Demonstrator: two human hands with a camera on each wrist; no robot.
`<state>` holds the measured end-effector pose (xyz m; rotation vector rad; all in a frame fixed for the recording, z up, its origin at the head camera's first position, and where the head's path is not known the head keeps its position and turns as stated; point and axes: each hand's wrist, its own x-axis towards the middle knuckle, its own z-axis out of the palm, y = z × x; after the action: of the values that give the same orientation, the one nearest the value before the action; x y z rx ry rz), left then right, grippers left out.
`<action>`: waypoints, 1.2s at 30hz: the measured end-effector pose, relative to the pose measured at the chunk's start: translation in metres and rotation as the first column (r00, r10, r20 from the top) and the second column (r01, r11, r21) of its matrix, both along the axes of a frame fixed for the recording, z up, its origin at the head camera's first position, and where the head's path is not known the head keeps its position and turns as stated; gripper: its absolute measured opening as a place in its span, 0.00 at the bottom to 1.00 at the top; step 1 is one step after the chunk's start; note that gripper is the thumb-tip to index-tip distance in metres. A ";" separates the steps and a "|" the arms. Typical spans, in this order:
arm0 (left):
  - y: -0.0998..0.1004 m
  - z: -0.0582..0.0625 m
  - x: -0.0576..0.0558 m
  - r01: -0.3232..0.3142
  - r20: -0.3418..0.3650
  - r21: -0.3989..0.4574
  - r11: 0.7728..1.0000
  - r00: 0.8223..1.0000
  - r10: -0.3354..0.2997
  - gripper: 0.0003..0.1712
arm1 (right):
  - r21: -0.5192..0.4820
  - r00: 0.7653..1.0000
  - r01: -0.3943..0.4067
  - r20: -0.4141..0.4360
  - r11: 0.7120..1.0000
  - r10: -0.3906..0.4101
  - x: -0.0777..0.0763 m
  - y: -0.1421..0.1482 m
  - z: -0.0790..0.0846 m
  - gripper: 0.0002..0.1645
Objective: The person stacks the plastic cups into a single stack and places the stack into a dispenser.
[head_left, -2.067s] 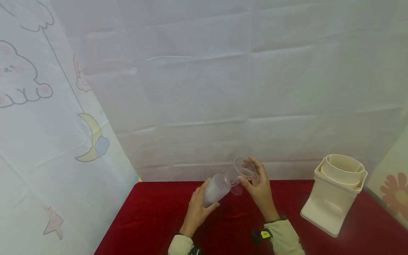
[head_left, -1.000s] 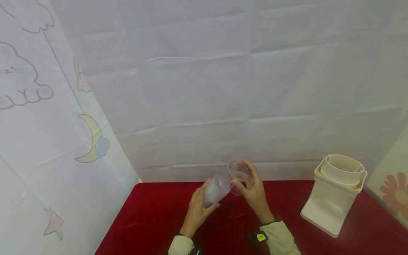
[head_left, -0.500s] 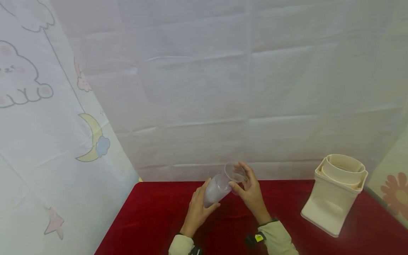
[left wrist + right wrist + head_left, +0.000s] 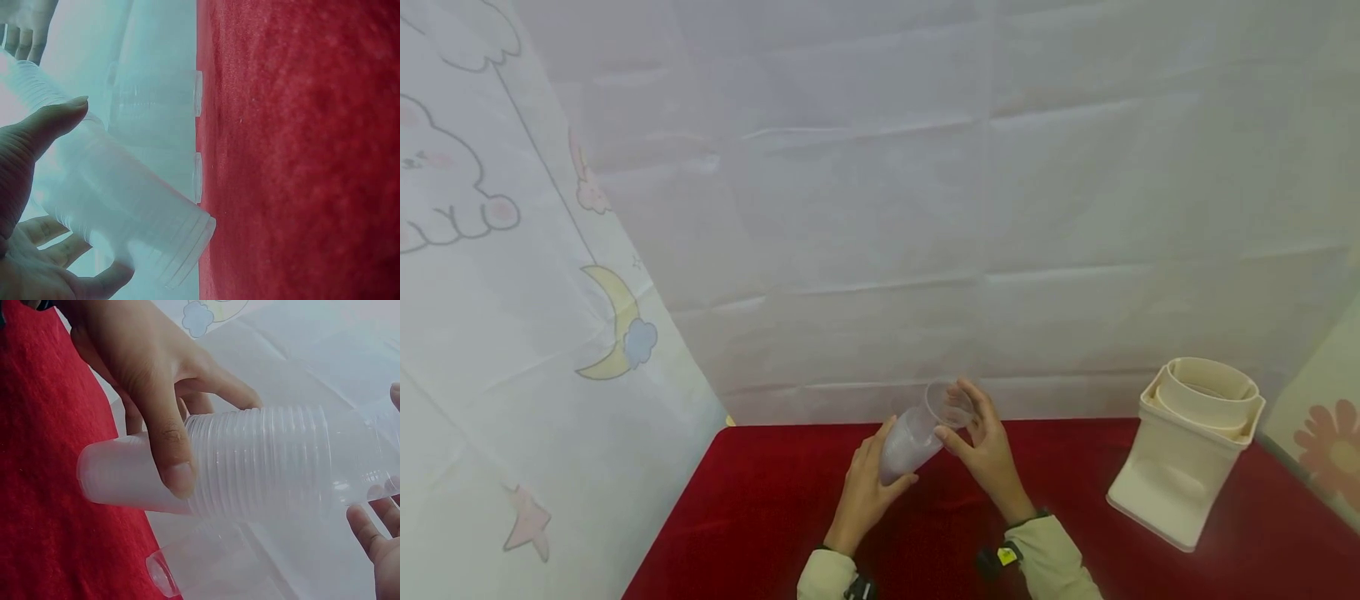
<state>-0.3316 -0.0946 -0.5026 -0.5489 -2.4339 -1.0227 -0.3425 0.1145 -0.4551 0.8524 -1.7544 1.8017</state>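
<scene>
My left hand [image 4: 867,492] grips a tilted stack of clear plastic cups [image 4: 906,457], thumb on one side and fingers around the other. The stack's mouth points up and to the right. My right hand [image 4: 988,457] holds one clear plastic cup [image 4: 356,447] near its rim, between thumb and fingers. That cup's lower end sits inside the mouth of the stack, in line with it. Ribbed rims of many nested cups [image 4: 262,462] show in the right wrist view.
Two more clear cups stand on the red cloth beyond the stack, their bases [image 4: 199,178] visible in the left wrist view. A cream plastic holder [image 4: 1176,483] with a round ring on top stands at the right. White printed sheets [image 4: 850,250] hang behind and left.
My right hand has moved left and slightly down, bringing the single cup from beside the stack's mouth into it. The left hand and stack have stayed nearly still.
</scene>
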 end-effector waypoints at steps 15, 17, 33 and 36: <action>-0.001 0.001 0.001 -0.009 -0.004 0.000 1.000 1.000 0.009 0.53 | 0.066 0.999 0.047 0.013 0.997 -0.048 -0.001 -0.003 -0.007 0.48; -0.001 0.001 0.001 -0.009 -0.002 -0.002 1.000 1.000 0.009 0.52 | 0.071 0.999 0.043 0.017 0.997 -0.045 -0.002 -0.004 -0.009 0.48; -0.002 0.001 0.001 -0.007 -0.015 -0.007 1.000 1.000 0.007 0.53 | 0.165 0.995 0.088 0.040 0.982 -0.096 0.014 -0.010 0.009 0.44; -0.002 0.001 0.001 -0.002 -0.019 -0.004 1.000 1.000 0.002 0.52 | 0.200 0.993 0.102 0.039 0.974 -0.112 0.020 -0.011 0.016 0.43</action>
<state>-0.3305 -0.0964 -0.5014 -0.5545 -2.4201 -1.0071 -0.3223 0.1033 -0.4395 0.7780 -1.9981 1.6124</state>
